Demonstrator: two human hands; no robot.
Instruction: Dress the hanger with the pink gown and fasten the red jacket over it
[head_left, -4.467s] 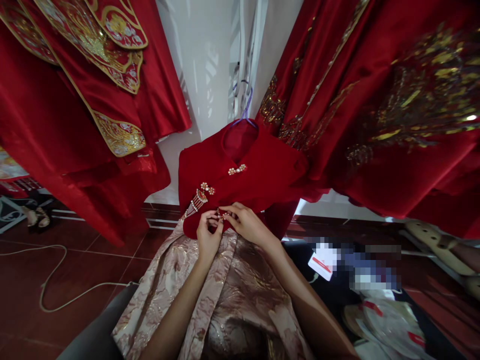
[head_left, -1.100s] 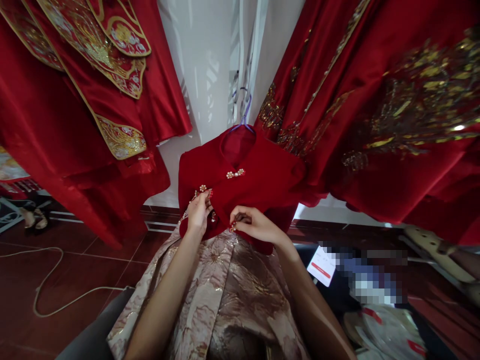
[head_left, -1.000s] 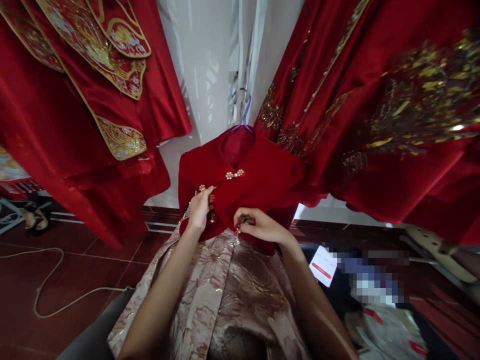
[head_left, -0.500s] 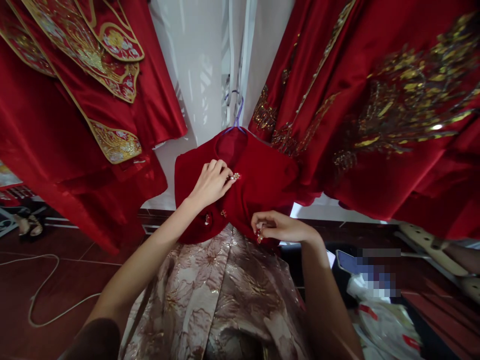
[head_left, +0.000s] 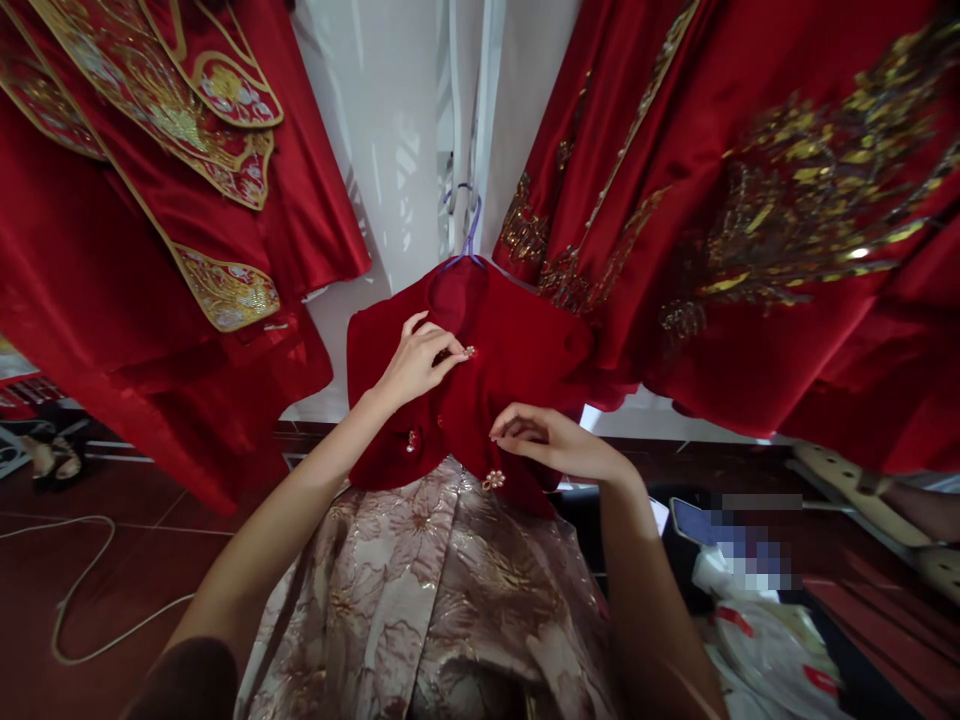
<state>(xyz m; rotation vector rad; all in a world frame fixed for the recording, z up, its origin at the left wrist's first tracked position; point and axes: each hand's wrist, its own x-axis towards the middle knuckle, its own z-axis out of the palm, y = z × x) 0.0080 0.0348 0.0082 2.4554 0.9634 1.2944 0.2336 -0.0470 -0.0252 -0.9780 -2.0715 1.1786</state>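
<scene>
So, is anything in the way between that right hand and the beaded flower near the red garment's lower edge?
Nothing visible is. The right hand is just above the beaded flower, with a visible gap and no object between them. The left hand is higher, at the upper clasp of the red garment, clear of that gap.

Top on hanger, garments both sides, phone right

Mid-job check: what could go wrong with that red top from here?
With the left hand pinching the upper beaded clasp, a hard tug might strain its beads. The red top hangs from a purple hanger, so pulling could make it slip or swing. The right hand appears off the beaded flower below it, so that edge may shift.
</scene>
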